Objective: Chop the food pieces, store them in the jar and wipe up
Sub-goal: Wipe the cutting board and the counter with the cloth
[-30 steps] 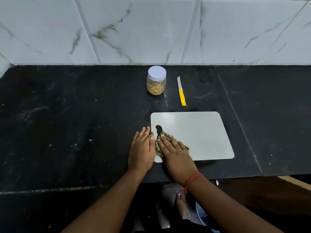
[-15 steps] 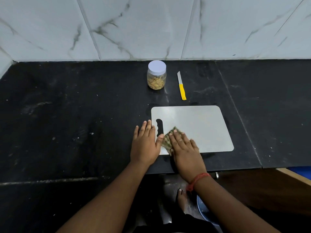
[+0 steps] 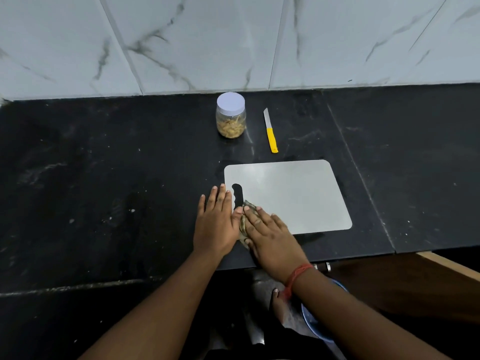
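At lower centre of the frame the right hand (image 3: 272, 237) presses a crumpled cloth (image 3: 244, 224) onto the lower left corner of the board (image 3: 293, 196), fingers straight on top of it. The left hand (image 3: 215, 224) lies flat with fingers open on the black worktop (image 3: 104, 178), touching the board's left edge beside its handle slot. Above the board, at upper centre, stand the lidded jar (image 3: 230, 115) holding chopped pieces and, just right of it, the yellow-handled knife (image 3: 270, 131).
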Demonstrator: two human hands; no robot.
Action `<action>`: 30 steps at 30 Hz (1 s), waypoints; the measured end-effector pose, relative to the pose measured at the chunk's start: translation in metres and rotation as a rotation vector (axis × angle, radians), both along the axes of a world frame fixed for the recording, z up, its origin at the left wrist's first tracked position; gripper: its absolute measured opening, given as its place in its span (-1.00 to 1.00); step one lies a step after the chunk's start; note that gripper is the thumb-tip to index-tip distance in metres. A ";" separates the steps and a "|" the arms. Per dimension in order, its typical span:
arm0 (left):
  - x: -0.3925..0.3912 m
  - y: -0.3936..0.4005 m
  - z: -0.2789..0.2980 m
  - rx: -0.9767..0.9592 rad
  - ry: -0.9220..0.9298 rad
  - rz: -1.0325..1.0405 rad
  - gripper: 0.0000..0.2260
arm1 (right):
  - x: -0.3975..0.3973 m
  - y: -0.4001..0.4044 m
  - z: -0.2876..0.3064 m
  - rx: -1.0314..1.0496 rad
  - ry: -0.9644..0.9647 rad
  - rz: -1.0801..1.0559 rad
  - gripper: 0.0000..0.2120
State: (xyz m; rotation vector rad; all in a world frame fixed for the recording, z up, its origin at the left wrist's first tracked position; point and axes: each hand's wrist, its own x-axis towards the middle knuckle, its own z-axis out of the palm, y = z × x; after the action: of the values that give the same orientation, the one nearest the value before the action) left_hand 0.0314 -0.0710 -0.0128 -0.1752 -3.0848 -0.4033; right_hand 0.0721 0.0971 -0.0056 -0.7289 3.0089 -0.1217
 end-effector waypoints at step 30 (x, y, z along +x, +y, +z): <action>-0.005 0.006 -0.005 -0.120 -0.025 0.007 -0.32 | -0.101 0.063 0.008 -0.017 -0.099 -0.349 -0.46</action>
State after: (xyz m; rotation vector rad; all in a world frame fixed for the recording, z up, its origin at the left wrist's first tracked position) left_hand 0.0264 -0.0651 -0.0180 -0.1632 -3.1343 -0.2215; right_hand -0.0291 0.1598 0.0026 -0.1847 3.0097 -0.1886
